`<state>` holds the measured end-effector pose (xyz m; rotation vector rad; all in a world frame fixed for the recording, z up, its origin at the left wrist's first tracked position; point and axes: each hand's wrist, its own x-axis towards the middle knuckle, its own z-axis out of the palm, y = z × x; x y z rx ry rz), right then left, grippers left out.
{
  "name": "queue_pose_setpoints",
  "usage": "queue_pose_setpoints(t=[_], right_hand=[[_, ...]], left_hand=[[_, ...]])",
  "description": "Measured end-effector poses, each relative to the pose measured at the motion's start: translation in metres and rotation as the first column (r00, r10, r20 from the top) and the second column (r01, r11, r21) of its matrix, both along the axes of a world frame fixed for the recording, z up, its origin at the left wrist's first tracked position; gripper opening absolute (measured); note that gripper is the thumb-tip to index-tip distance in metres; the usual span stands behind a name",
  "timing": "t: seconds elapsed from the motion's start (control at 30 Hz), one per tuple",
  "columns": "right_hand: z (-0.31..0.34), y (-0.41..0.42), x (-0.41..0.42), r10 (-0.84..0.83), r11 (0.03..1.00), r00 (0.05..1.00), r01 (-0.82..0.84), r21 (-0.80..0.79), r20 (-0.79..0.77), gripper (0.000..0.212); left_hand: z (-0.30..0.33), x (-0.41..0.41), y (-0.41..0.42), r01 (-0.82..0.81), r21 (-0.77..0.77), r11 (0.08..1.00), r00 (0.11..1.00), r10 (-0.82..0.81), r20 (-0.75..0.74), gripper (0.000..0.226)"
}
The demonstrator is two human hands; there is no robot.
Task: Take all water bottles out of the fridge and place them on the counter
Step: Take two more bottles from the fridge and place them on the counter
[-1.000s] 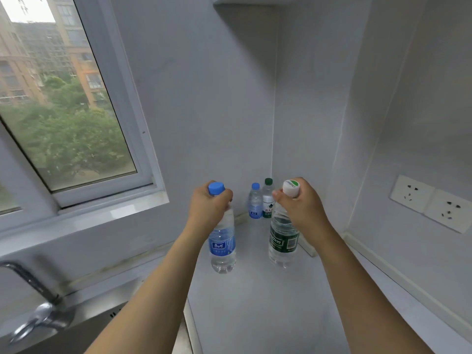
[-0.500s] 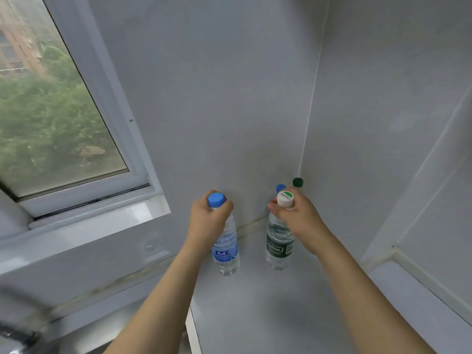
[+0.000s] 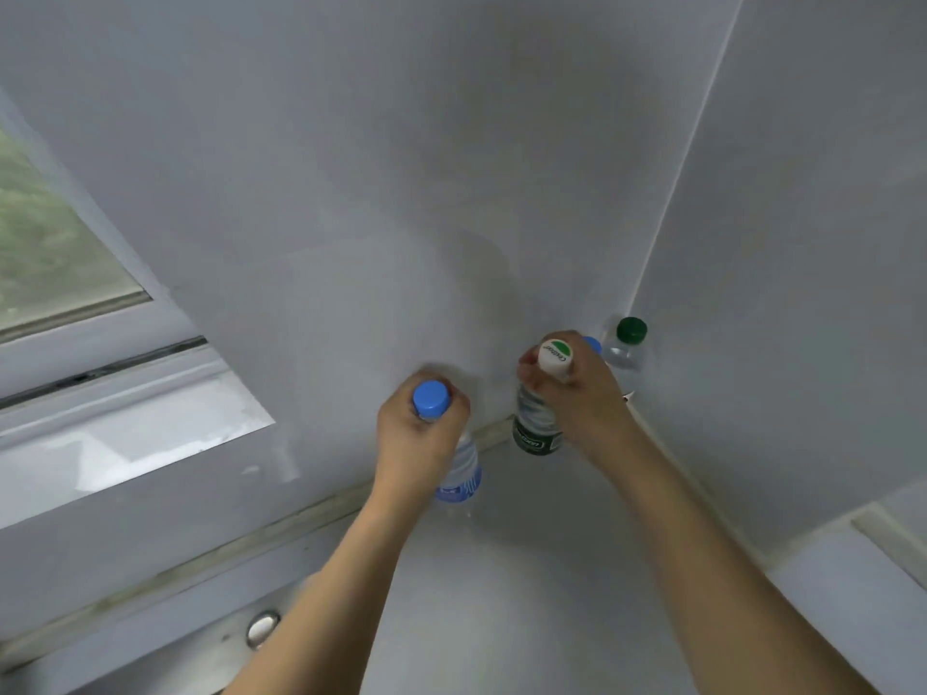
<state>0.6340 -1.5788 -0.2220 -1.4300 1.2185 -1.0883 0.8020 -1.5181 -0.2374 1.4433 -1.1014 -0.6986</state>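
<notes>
My left hand [image 3: 419,438] grips the neck of a clear bottle with a blue cap and blue label [image 3: 464,481], held upright close to the grey counter [image 3: 501,594]. My right hand [image 3: 582,398] is closed around the neck of a bottle with a white cap and dark green label [image 3: 534,433], near the back wall. Behind my right hand, in the corner, stands a green-capped bottle [image 3: 627,343]. A blue cap of another bottle [image 3: 593,344] peeks out beside it. I cannot tell whether the held bottles touch the counter.
Grey walls meet in a corner right behind the bottles. A window [image 3: 45,253] with a wide sill [image 3: 125,443] is at the left. A steel sink edge with a round fitting [image 3: 262,628] lies at the lower left. A raised ledge [image 3: 888,539] runs along the right wall.
Both hands have carried their bottles farther toward the corner, and the view has tilted down and closed in. The right hand now hides most of the two corner bottles.
</notes>
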Motion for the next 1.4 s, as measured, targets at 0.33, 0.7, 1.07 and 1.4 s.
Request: queue_pose_setpoints(t=[0.33, 0.7, 1.07, 1.4], right_hand=[[-0.035, -0.029, 0.010, 0.074, 0.997, 0.997, -0.074, 0.004, -0.008, 0.019], [-0.060, -0.021, 0.012, 0.068, 0.994, 0.997, -0.065, -0.088, 0.027, 0.028], [-0.062, 0.002, -0.007, 0.007, 0.985, 0.994, -0.026, -0.172, -0.109, 0.058], [-0.125, 0.045, -0.010, -0.222, 0.973, 0.970, 0.215, -0.077, -0.095, 0.054]], left_hand=[[-0.024, -0.006, -0.024, 0.065, -0.061, 0.996, 0.998, -0.064, 0.027, 0.011], [-0.037, 0.001, -0.034, 0.096, -0.111, 0.989, 0.993, -0.086, 0.085, 0.010], [-0.058, -0.012, -0.037, 0.060, -0.123, 0.991, 0.996, -0.051, 0.079, 0.014], [-0.068, -0.042, -0.058, 0.000, -0.232, 0.973, 0.999, 0.011, 0.046, 0.008]])
